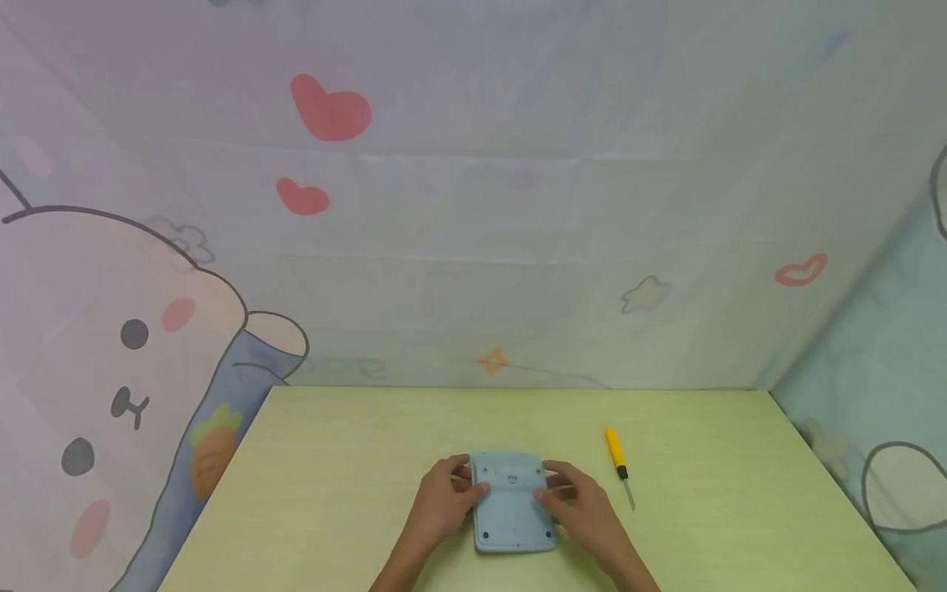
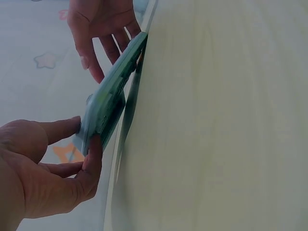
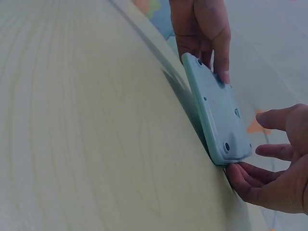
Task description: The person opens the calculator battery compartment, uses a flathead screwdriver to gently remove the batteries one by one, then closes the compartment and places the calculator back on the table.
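A pale blue calculator (image 1: 514,516) is held back side up near the table's front, tilted close over the tabletop. Dark screw holes (image 3: 227,146) mark its back; the key side faces down and is mostly hidden. My left hand (image 1: 442,503) pinches its left edge, thumb on the back and fingers underneath, as the left wrist view shows. At the opposite edge is my right hand (image 1: 584,503). Its lower fingertips (image 3: 234,172) touch that edge from below, while the thumb stands away from the back in the right wrist view.
A screwdriver (image 1: 616,449) with a yellow and black handle lies on the pale wooden table (image 1: 355,460), right of the calculator, its tip toward the front. Behind the table hangs a printed cloth (image 1: 473,247) with hearts and a cartoon animal.
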Motion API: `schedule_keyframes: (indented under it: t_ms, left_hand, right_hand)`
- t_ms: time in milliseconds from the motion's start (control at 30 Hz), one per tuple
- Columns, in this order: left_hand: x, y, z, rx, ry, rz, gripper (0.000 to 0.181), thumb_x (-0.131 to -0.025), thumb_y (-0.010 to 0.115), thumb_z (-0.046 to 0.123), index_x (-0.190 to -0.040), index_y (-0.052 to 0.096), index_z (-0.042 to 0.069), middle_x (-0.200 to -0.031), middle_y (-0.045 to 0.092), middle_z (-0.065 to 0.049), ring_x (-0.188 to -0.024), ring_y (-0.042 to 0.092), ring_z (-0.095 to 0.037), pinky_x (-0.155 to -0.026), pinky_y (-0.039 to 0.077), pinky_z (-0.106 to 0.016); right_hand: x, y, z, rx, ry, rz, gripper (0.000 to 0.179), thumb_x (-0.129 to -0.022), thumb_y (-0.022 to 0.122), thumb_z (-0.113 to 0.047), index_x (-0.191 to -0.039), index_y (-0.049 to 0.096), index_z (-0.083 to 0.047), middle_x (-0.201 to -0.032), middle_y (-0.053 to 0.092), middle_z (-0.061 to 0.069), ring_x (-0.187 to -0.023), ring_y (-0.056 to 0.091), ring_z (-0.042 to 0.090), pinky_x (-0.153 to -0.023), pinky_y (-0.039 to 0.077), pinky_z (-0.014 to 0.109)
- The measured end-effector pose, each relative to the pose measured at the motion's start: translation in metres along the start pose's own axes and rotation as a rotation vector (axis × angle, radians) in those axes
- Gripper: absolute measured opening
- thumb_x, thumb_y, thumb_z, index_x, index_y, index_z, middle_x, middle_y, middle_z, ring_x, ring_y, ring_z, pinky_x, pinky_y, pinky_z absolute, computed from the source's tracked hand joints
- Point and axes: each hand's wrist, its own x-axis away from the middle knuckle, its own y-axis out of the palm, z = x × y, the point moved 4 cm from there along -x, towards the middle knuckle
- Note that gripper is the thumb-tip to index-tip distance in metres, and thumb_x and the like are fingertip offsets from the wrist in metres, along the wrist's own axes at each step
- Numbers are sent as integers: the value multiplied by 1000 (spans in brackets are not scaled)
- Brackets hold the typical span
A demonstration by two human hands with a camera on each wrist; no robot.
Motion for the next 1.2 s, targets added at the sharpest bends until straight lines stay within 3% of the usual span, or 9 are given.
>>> schedule_keyframes:
  t_ms: [167,300,567,833,1033,1200]
  left_hand:
    - [0,-1,1,2,2,8,69,-91,86,18,-145,54,-9,-116,67,-11,-105,69,-27,-82,60,-40]
    - [-1,-1,2,18,-2,-21,73,-91,86,17,-148,51,-11,-116,69,-12,-105,72,-28,-83,61,-41]
    - [0,-2,4,106,11,-60,74,-92,85,14,-153,48,-6,-127,65,-15,-108,72,-30,-75,63,-37]
    - [1,-2,11,198,32,-73,75,-92,84,14,-156,48,1,-131,64,-13,-105,73,-26,-70,64,-36]
    - [3,0,16,221,60,-97,74,-94,83,16,-157,47,4,-135,63,-13,-102,75,-25,-70,64,-36]
    - [5,0,22,225,101,-119,74,-96,81,16,-159,46,6,-137,62,-11,-103,75,-24,-74,63,-36]
  right_hand:
    - [2,0,-3,-9,-13,6,49,-97,79,-30,-141,66,-13,-124,71,8,-108,67,23,-92,59,46]
    - [4,-1,-7,-12,-27,3,46,-96,80,-26,-138,68,-14,-122,71,7,-106,67,22,-93,58,47]
    - [4,-2,-8,15,-67,20,44,-96,81,-25,-137,69,-15,-122,72,6,-105,68,20,-93,58,47]
    - [2,-6,-5,34,-221,136,35,-94,83,-17,-127,73,-14,-123,69,4,-110,68,24,-87,61,35]
    - [4,-6,-11,89,-348,209,28,-91,85,-15,-118,76,-17,-125,68,-1,-118,65,26,-91,61,44]
    - [9,-5,-20,129,-461,247,28,-88,88,-14,-113,79,-20,-119,70,-9,-113,66,18,-93,59,40]
